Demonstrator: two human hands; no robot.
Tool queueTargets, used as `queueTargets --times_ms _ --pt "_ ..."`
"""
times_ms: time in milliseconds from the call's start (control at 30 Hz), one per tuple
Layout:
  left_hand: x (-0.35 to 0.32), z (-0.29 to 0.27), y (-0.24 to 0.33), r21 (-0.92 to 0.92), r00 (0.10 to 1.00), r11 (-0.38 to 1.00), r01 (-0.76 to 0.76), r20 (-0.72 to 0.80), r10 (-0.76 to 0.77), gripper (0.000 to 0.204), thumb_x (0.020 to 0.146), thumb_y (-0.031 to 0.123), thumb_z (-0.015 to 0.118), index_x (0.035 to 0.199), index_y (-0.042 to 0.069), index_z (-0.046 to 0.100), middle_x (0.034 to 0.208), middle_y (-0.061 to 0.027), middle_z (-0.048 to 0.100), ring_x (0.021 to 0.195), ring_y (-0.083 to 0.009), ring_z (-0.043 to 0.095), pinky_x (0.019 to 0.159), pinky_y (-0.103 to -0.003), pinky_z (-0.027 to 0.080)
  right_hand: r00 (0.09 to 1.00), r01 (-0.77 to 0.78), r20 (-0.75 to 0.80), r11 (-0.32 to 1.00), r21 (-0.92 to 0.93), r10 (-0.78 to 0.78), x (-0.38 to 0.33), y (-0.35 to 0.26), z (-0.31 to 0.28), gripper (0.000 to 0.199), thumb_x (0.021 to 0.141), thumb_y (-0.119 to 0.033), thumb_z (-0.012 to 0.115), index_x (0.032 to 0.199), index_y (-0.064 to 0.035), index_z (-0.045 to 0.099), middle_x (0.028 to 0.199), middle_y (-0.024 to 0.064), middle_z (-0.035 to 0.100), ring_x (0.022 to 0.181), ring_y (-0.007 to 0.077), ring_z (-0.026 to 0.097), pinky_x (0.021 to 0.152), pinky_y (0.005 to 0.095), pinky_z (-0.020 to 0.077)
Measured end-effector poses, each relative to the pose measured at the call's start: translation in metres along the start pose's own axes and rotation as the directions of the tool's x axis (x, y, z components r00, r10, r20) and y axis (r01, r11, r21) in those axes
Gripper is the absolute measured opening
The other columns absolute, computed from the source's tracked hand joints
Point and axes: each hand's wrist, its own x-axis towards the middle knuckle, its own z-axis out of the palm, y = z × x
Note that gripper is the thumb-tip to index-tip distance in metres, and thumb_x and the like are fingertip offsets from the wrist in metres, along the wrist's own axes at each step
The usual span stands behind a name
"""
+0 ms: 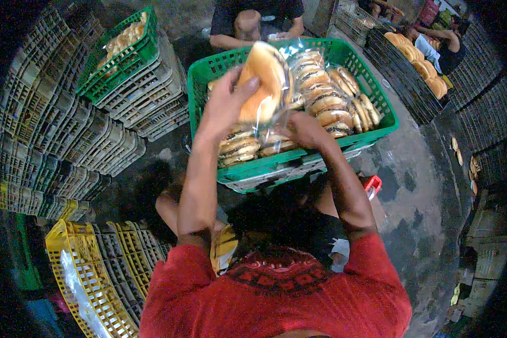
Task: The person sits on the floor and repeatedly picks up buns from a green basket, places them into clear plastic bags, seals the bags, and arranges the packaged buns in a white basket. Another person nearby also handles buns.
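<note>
Golden bread (268,79) — clear-bagged, tilted, over green crate (366,137)

Red shirt (276,312): bears a dark printed band (279,277) with letter-like shapes, wording not legible. No other text, number or sign is readable.

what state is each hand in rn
Left hand: closed, holding golden bread.
Right hand: near the bread, fingers blurred; cannot tell if it grips anything.
</note>
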Motion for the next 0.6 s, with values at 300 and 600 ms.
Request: queueTargets --times_ms 300,600 --pt "-0.079 0.075 -0.053 -0.131 0.992 0.991 0.020 0.125 -0.003 0.057 0.087 0.016 0.071 0.136 0.001 0.048 0.127 -0.0124 0.057 0.121 -0.0209 0.051 0.106 -0.033 0.037 0.693 -0.111 -0.512 0.777 0.619 0.507 -0.091 -0.059 0.039 0.042 0.093 -0.021 0.056 0.130 -0.0023 0.050 0.121 0.0174 0.059 0.111 0.0295 0.059 0.098 0.0375 0.0449" --pt "-0.121 0.108 -0.064 0.224 0.974 0.951 -0.212 0.127 0.187 0.095 0.086 0.064 0.054 0.147 -0.004 0.030 0.146 -0.0236 0.037 0.131 -0.0360 0.043 0.109 -0.043 0.033 0.653 0.064 -0.681 0.872 0.486 0.332 -0.121 -0.067 0.071 0.031 0.102 -0.025 0.042 0.114 0.0016 0.053 0.098 0.0147 0.061 0.090 0.0281 0.059 0.084 0.0371 0.0475"
